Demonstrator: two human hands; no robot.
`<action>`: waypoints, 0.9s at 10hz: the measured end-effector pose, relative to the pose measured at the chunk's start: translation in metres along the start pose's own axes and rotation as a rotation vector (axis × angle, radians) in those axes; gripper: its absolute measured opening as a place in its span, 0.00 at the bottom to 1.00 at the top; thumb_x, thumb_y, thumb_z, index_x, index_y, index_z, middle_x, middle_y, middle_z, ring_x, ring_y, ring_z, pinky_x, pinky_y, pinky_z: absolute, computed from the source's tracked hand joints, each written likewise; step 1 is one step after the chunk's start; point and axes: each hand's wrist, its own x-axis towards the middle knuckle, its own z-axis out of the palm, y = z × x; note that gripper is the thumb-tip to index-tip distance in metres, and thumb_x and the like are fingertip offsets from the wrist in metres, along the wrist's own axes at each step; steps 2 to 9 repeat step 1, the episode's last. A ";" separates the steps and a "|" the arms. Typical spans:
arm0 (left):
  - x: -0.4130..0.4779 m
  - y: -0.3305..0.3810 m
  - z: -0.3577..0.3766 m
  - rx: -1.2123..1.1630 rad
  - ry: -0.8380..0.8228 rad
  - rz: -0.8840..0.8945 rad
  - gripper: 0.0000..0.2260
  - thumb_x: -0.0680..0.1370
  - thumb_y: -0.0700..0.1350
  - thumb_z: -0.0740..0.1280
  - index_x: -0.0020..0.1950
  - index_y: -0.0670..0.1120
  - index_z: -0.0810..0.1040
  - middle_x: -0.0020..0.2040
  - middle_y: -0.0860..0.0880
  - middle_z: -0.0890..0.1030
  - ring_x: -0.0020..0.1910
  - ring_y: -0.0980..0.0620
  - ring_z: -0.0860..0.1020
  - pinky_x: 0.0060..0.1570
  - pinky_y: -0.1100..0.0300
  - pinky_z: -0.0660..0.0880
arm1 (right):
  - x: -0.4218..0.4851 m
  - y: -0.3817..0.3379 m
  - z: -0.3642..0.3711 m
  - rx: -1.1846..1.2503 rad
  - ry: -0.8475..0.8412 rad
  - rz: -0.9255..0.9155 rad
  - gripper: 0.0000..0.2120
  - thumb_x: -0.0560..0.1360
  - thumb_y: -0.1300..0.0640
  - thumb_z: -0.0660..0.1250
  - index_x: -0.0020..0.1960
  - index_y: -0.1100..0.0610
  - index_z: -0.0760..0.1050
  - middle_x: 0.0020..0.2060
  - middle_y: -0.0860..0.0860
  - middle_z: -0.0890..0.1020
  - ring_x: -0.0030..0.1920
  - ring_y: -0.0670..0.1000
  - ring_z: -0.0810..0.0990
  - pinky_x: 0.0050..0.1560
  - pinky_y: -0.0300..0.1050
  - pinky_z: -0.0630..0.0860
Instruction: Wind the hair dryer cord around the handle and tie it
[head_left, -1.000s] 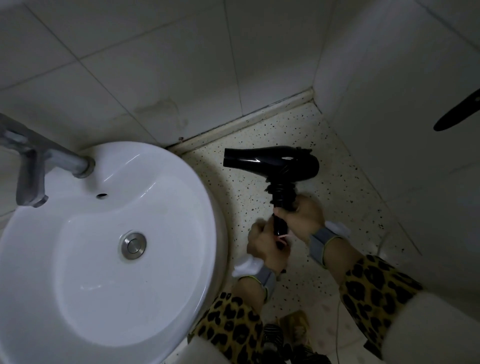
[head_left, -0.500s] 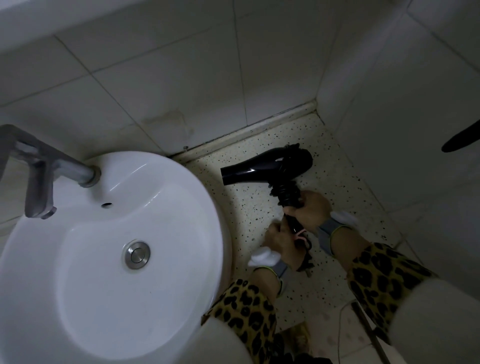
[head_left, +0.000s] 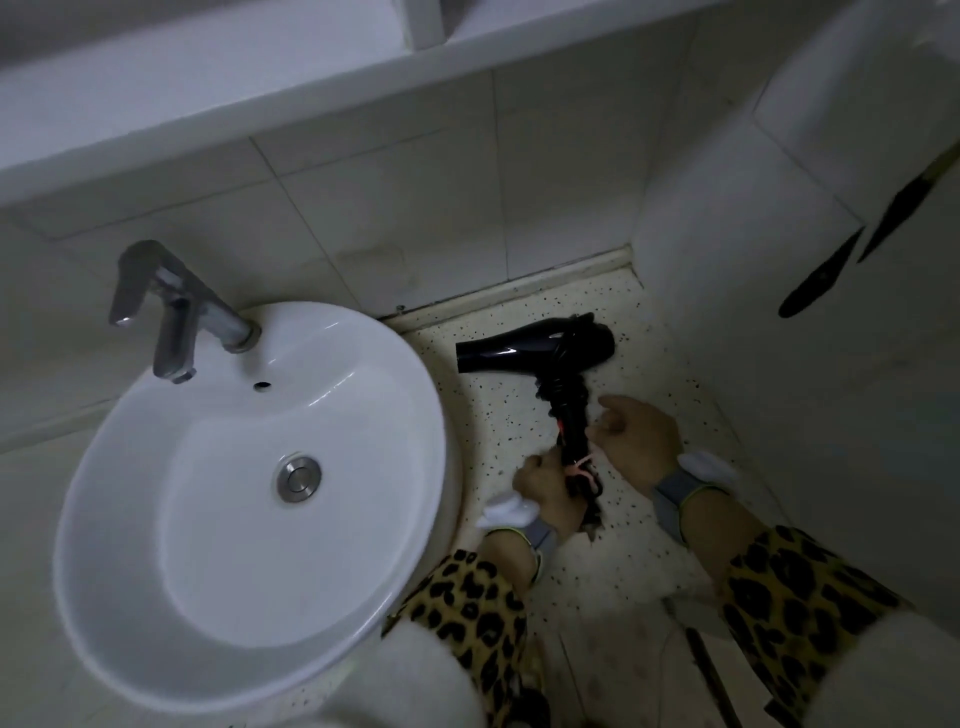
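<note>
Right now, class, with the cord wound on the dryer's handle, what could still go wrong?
1. Only the left hand grips the handle end; the right hand looks open, so the hair dryer could tip.
2. The pink tie looks loose; the cord coils may unwind.

Leopard-print sleeves (head_left: 795, 597) with fluffy white outer cuffs are worn; grey wristbands (head_left: 670, 493) with white pieces are strapped on both wrists.
</note>
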 end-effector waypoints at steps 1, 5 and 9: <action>-0.022 0.012 -0.018 0.005 0.045 -0.024 0.25 0.75 0.43 0.68 0.72 0.46 0.67 0.66 0.39 0.72 0.62 0.39 0.73 0.55 0.54 0.70 | -0.028 -0.016 -0.017 0.053 0.023 -0.096 0.20 0.73 0.57 0.70 0.65 0.58 0.75 0.58 0.57 0.81 0.56 0.58 0.79 0.58 0.47 0.74; -0.022 0.012 -0.018 0.005 0.045 -0.024 0.25 0.75 0.43 0.68 0.72 0.46 0.67 0.66 0.39 0.72 0.62 0.39 0.73 0.55 0.54 0.70 | -0.028 -0.016 -0.017 0.053 0.023 -0.096 0.20 0.73 0.57 0.70 0.65 0.58 0.75 0.58 0.57 0.81 0.56 0.58 0.79 0.58 0.47 0.74; -0.022 0.012 -0.018 0.005 0.045 -0.024 0.25 0.75 0.43 0.68 0.72 0.46 0.67 0.66 0.39 0.72 0.62 0.39 0.73 0.55 0.54 0.70 | -0.028 -0.016 -0.017 0.053 0.023 -0.096 0.20 0.73 0.57 0.70 0.65 0.58 0.75 0.58 0.57 0.81 0.56 0.58 0.79 0.58 0.47 0.74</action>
